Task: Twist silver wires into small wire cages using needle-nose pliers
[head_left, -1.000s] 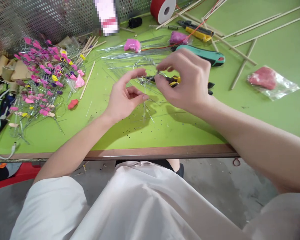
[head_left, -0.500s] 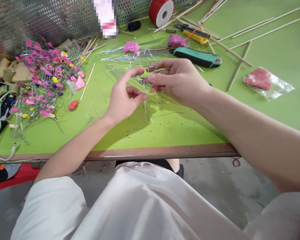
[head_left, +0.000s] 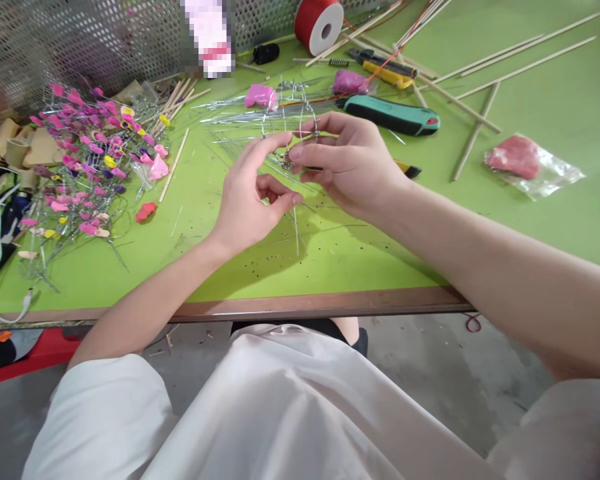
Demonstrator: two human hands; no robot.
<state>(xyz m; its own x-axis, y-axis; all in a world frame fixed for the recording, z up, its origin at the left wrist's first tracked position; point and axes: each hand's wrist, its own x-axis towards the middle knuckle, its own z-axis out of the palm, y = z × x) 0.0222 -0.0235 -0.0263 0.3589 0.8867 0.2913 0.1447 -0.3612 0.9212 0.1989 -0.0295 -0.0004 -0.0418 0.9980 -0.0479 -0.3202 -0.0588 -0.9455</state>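
Observation:
A small frame of twisted silver wire (head_left: 305, 111) is held up over the green table, its loops rising above my fingers. My right hand (head_left: 356, 159) pinches it from the right, thumb and fingers closed on its lower twisted part. My left hand (head_left: 245, 192) curves round from the left; its index finger reaches the frame and its thumb lies by a wire end (head_left: 297, 233) that hangs down. The fingers partly hide the frame's lower part. Behind it lie loose straight silver wires (head_left: 230, 119).
A heap of wire stems with pink, purple and yellow clay bits (head_left: 87, 160) lies left. A pink lump (head_left: 261, 97), a green-black cutter (head_left: 393, 115), yellow-handled pliers (head_left: 385, 70), a red spool (head_left: 310, 23), wooden sticks (head_left: 475, 110) and bagged pink clay (head_left: 517, 157) lie around.
The wire frame has turned a little and its loops stand higher above my fingers. My left thumb has shifted slightly right. A dark-tipped yellow item now shows behind my right wrist.

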